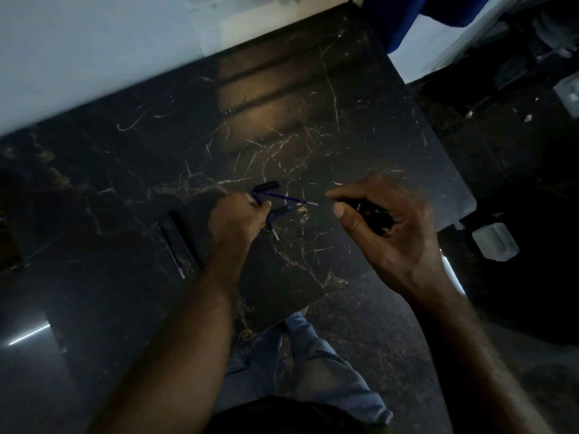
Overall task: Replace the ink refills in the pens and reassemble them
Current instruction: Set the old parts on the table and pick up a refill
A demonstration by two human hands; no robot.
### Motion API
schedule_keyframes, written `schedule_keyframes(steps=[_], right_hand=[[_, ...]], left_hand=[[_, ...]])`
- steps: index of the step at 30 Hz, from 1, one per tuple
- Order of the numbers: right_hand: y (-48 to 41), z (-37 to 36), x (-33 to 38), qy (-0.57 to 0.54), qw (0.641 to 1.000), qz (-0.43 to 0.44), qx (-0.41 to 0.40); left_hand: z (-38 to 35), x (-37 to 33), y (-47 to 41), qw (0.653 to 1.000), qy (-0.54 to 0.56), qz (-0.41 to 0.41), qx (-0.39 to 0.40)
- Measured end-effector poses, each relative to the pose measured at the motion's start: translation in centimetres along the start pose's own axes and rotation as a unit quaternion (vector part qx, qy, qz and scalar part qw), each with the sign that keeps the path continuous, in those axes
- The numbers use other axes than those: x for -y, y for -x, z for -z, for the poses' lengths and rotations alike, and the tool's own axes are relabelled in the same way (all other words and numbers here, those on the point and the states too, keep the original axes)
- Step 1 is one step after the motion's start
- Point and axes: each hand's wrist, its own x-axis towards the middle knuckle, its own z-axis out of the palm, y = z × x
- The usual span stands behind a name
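Over the dark marble table (313, 120), the left hand (241, 217) grips a blue refill (289, 198) pointing toward the right hand (385, 220), which is curled around a dark pen part, seemingly the barrel. Insertion seems underway; next, the tip must meet the opening.

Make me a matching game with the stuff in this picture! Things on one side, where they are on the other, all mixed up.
Things:
1. blue refill
2. black cap
3. dark pen parts
4. jeans

Places:
A. in the right hand
B. below the table edge, near the bottom of the picture
C. sticking out of the left hand toward the right hand
D. lying on the table just beyond the left hand

Pairs: 1-C, 2-D, 3-A, 4-B
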Motion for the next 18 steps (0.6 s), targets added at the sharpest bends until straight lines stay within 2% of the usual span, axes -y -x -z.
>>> schedule_keyframes(steps=[9,18], right_hand=[[-0.4,0.6,-1.1,-0.007,1.0,-0.006,0.006],[-0.9,1.1,-2.3,-0.015,1.0,-0.002,0.018]], left_hand=[[0.9,0.1,-0.1,0.999,-0.038,0.028,0.01],[0.2,0.3,0.7,0.999,-0.007,0.015,-0.036]])
